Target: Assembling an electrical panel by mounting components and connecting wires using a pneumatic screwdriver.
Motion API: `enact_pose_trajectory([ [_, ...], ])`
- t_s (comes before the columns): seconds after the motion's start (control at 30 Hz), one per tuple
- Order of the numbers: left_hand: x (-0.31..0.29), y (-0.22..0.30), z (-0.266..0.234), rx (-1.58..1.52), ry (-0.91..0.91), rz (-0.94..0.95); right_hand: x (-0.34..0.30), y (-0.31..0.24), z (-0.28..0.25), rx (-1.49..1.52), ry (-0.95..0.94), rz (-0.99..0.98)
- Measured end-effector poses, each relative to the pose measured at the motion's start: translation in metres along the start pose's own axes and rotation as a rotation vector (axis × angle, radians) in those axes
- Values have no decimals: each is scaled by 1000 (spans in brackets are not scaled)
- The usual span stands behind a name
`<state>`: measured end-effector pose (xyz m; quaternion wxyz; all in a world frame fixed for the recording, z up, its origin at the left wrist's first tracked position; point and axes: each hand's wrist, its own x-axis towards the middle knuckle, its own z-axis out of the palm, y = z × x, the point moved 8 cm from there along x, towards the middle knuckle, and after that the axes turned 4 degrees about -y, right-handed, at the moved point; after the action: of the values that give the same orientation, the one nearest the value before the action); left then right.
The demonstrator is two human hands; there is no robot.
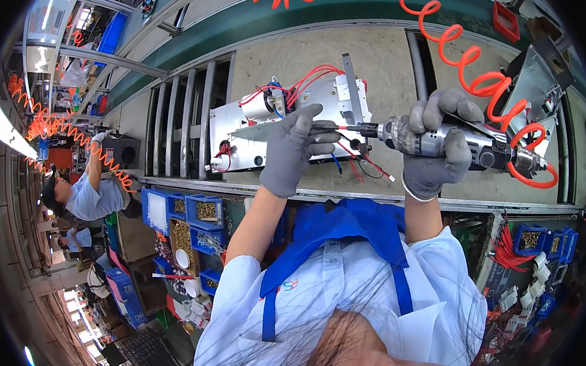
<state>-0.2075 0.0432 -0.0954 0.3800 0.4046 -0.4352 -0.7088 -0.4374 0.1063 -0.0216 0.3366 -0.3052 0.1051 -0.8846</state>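
Observation:
My right hand (439,152), in a grey glove, is wrapped round a pneumatic screwdriver (416,138) lying level, its bit aimed left. Across from it, my gloved left hand (292,149) has its fingers closed around the bit's tip. Whatever sits between those fingers is hidden. A thin flat metal plate (250,131) juts out left from behind this hand; whether the hand grips it I cannot tell. Just beyond lies a silver metal chassis (238,154) with a white cylinder (256,105), red wires (320,70) and an upright grey bracket (351,89).
An orange coiled air hose (472,56) runs to the screwdriver. Metal rollers (188,123) lie left of the chassis, another metal assembly (524,83) far right. Blue bins (204,211) of small brass parts stand near left, red wires (510,246) near right. A co-worker (94,191) is far left.

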Motion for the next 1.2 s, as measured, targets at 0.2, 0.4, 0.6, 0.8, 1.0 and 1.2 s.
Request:
enact_pose_trajectory([
  [0.2,14,2,21,6,4,10,16,5,-35,66,93,22],
  [0.4,33,11,46,153,-48,-40,35,17,-82,244,106,69],
  [0.6,52,25,47,403,139,90,56,27,-143,346,270,56],
  [0.8,68,-36,-24,302,328,-257,58,36,-196,261,378,162],
  [1.0,111,-78,5,165,236,-399,6,86,-227,203,601,459],
  [1.2,109,-96,4,40,291,-440,1,91,-247,188,572,363],
])
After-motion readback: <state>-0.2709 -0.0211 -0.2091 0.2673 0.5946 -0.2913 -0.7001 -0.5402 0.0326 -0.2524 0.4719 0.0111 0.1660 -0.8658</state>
